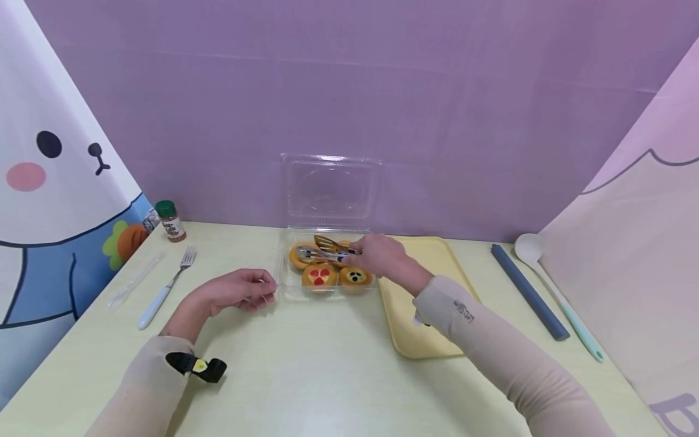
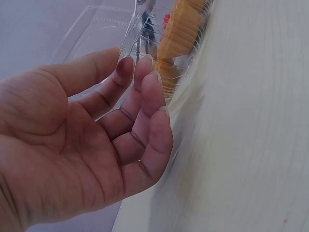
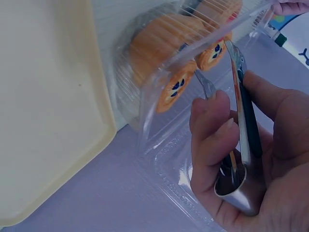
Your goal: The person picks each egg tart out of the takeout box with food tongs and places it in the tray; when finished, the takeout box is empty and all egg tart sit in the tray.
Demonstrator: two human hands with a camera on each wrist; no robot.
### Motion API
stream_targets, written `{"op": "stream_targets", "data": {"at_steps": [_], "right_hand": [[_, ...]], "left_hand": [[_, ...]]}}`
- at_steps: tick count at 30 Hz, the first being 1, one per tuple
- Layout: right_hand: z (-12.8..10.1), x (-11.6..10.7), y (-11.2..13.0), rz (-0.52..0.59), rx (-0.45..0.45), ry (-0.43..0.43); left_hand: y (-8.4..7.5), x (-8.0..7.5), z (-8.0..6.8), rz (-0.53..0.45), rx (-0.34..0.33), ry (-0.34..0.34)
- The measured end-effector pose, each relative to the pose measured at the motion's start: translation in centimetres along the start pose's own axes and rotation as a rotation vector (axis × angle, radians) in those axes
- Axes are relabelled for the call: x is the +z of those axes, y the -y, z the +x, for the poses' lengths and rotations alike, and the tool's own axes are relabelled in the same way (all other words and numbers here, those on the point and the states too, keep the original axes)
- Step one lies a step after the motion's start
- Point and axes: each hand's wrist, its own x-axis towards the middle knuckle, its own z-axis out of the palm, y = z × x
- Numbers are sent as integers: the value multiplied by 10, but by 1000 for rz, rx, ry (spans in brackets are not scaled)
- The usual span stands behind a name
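1. Near the centre of the head view a clear plastic clamshell box [image 1: 327, 243] sits on the pale table [image 1: 306, 376] with its lid standing up against the purple wall.
2. Four round pastries [image 1: 319, 276] lie in the box; the front two show red and dark toppings.
3. The right hand [image 1: 382, 258] is just right of centre, over the box, its fingers curled round a pair of metal tongs [image 1: 326, 247].
4. In the right wrist view the tongs [image 3: 241, 121] run from the palm up toward the pastries [image 3: 176, 87], their arms narrowly apart; the tips themselves are not clear.
5. The left hand [image 1: 240, 291] rests left of centre on the table, fingers loosely curled and holding nothing, fingertips just beside the box's left edge [image 2: 140, 29].
6. A yellow tray [image 1: 431, 340] lies right of the box, partly under the right forearm.
7. At the left of the frame are a fork [image 1: 164, 288] and a small spice jar [image 1: 170, 221]; at the right, a grey bar [image 1: 530, 291] and a pale spoon [image 1: 557, 294].
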Motion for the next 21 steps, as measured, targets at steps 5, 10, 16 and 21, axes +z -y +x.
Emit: {"op": "stream_targets", "data": {"at_steps": [5, 10, 16, 21], "right_hand": [[1, -3, 2, -7, -9, 20], [2, -5, 5, -26, -24, 54], [7, -5, 8, -33, -27, 98], [8, -5, 7, 23, -30, 97]], "left_hand": [[1, -1, 2, 6, 3, -5], [1, -1, 2, 9, 2, -4], [1, 0, 1, 4, 13, 0], [1, 0, 1, -4, 12, 0]]}}
